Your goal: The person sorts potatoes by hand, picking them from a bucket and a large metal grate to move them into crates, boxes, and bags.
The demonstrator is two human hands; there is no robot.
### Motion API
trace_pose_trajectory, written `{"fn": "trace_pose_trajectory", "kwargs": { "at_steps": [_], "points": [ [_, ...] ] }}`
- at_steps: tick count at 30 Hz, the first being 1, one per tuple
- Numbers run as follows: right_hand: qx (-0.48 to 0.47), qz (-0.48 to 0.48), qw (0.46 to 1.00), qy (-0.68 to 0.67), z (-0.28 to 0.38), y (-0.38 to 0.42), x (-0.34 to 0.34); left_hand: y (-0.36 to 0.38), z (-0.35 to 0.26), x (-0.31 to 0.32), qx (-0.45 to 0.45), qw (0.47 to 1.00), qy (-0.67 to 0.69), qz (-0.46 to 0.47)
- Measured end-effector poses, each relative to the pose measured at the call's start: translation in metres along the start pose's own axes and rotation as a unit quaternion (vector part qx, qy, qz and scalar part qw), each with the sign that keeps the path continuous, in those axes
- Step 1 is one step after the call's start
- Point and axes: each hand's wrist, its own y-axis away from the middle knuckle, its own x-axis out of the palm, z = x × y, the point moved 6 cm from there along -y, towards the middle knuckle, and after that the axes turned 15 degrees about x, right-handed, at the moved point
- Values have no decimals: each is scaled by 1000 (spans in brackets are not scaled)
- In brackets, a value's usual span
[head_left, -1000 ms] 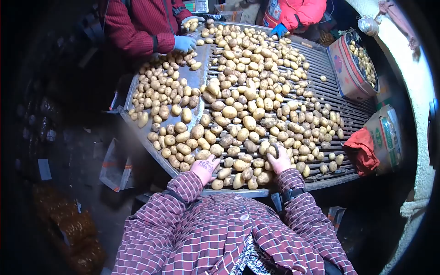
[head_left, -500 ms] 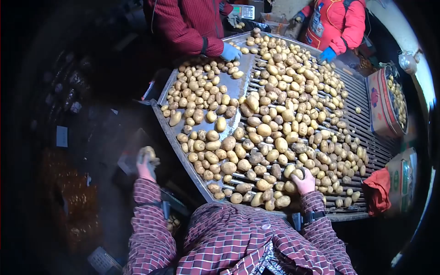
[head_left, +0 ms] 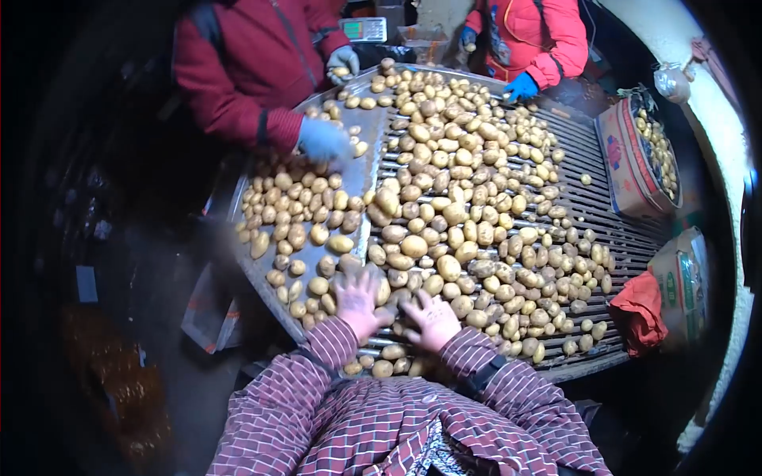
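Note:
Several potatoes [head_left: 415, 246] cover a metal sorting table [head_left: 274, 312] in front of me. At the near edge, my left hand [head_left: 359, 300] rests on potatoes with its fingers spread, somewhat blurred by motion. Just to its right, my right hand [head_left: 432, 319] lies over other potatoes, fingers apart and pointing up and left. Neither hand is wrapped round a potato. The potatoes directly beneath both palms are hidden.
Across the table at the left, a person in dark red [head_left: 238, 71] reaches in with gloved hands. Another person in a bright jacket [head_left: 548, 40] stands at the far side. At the right are a carton [head_left: 623, 170], a red cloth [head_left: 639, 309] and a bag [head_left: 683, 285].
My left hand has come from beyond the left edge onto the table, without its potato. My right hand has let go and moved left. The view has shifted, and the co-worker's gloved hand moved.

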Motion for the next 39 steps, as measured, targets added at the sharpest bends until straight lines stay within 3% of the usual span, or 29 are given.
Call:
{"fn": "trace_pose_trajectory", "kwargs": {
  "at_steps": [2,3,4,6,8,11,14,16,19,21,23,26,27,28,29,30,31,34,38,39],
  "points": [
    [-69,-9,998,11,-15,3,10,-8,-39,3,139,990,11,-35],
    [-89,-54,993,58,-26,0,5,-17,-42,-2,168,983,19,-66],
    [-26,-56,997,49,-36,-7,-21,-31,-43,-2,204,978,-25,-34],
    [3,-117,991,58,-63,-20,-27,-66,-38,-13,254,965,-56,-29],
    [61,-118,990,43,-89,-36,-30,-98,-41,-24,292,953,-63,-58],
    [95,-122,987,53,-110,-67,-44,-161,6,-65,66,988,-132,-33],
    [169,-110,976,86,-139,-91,-48,-187,60,-83,-75,996,-49,0],
    [193,-98,973,83,-146,-97,-49,-188,75,-69,-58,998,13,-15],
    [235,-53,970,22,-124,-101,-47,-166,56,-56,56,991,-58,-109],
    [154,-19,986,58,-87,-85,-27,-132,43,-52,66,980,-17,-187],
    [81,-3,997,3,-57,-61,-17,-101,34,-45,67,985,-57,-150],
    [-12,12,999,-42,-56,-40,-9,-51,34,-50,38,970,51,-233],
    [12,31,988,-152,-67,-46,-22,-37,43,-32,34,973,66,-219],
    [59,-22,975,-214,-86,-54,-37,-22,49,-18,30,975,81,-203],
    [121,-69,978,-155,-102,-71,-63,-8,51,-13,18,972,88,-218],
    [161,-177,962,-129,-127,-89,-69,4,51,-10,6,968,94,-232],
    [214,-189,955,-81,-145,-111,-77,14,52,-10,-6,964,100,-248],
    [305,-7,952,13,-177,-181,-48,21,44,-13,-22,959,107,-260],
    [270,-13,962,23,-178,-198,-40,28,41,-19,-51,941,166,-292],
    [298,-5,954,-13,-178,-188,-54,29,43,-17,-46,939,170,-297]
  ]
}}
